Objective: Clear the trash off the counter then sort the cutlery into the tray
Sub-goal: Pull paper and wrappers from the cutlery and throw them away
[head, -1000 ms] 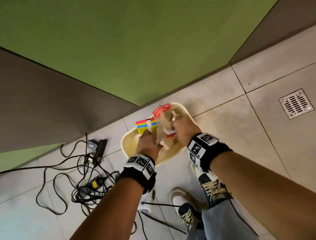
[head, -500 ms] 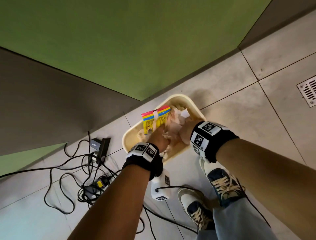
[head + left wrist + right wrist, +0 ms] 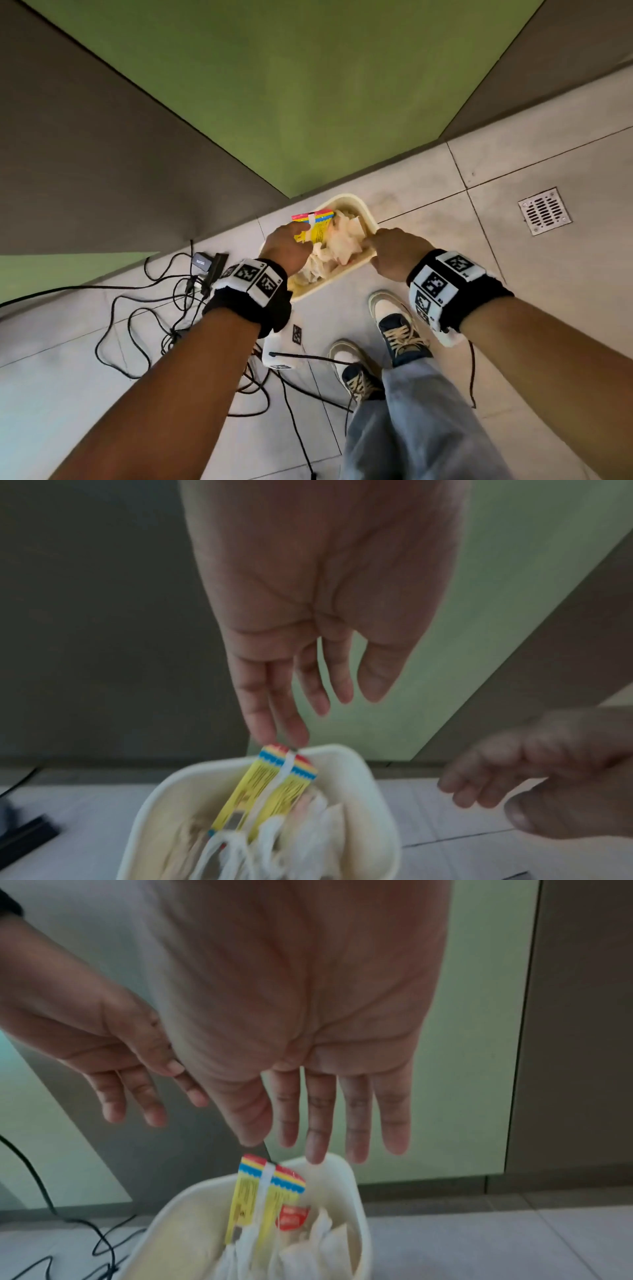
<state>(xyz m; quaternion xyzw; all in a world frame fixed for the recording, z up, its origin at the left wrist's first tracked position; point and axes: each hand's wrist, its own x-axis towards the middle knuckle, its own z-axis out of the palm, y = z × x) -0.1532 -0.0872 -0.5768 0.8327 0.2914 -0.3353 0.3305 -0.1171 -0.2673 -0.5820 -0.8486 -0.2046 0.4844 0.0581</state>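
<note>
Trash (image 3: 337, 236): one bin (image 3: 368, 214), two empty hands.

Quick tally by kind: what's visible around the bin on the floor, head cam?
Bin: 1
Yellow striped packet: 1
Hands: 2, left hand, right hand
Shoes: 2
Floor drain: 1
Total: 7

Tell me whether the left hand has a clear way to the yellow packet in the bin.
Probably yes: the left hand hangs open just above the yellow packet, which stands atop the bin trash, nothing between.
</note>
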